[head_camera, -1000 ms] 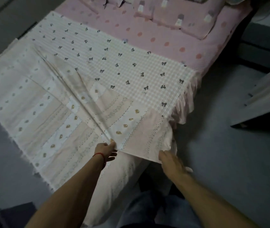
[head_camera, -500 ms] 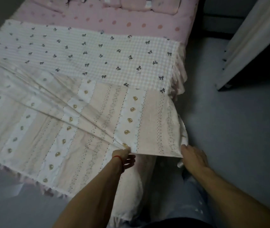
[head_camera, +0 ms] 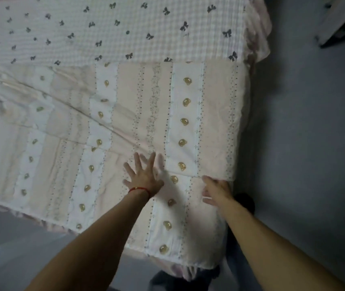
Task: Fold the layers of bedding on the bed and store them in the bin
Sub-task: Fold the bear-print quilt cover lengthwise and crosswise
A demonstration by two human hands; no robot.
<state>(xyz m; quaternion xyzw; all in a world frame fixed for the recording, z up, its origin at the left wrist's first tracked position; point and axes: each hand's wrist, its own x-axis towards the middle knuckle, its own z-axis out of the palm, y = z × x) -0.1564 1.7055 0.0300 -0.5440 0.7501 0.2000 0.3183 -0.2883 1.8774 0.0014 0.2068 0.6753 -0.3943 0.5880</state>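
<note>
A pale striped quilt [head_camera: 188,114] with small gold bear prints lies across the foot of the bed, its near part folded back onto itself. My left hand [head_camera: 143,177], with a red string on the wrist, lies flat on the quilt with fingers spread. My right hand [head_camera: 216,189] rests at the folded corner near the bed's right edge, its fingers blurred on the fabric. Beyond the quilt lies a checked blanket [head_camera: 125,28] with dark bow prints. No bin is in view.
Grey floor [head_camera: 306,143] runs along the right of the bed and at the lower left. A white furniture edge [head_camera: 335,19] stands at the top right. A dark shape [head_camera: 245,201] shows on the floor by my right wrist.
Both hands have carried the quilt's near edge forward and laid it down on the bed. My left hand has let go and now presses flat. The view has moved closer.
</note>
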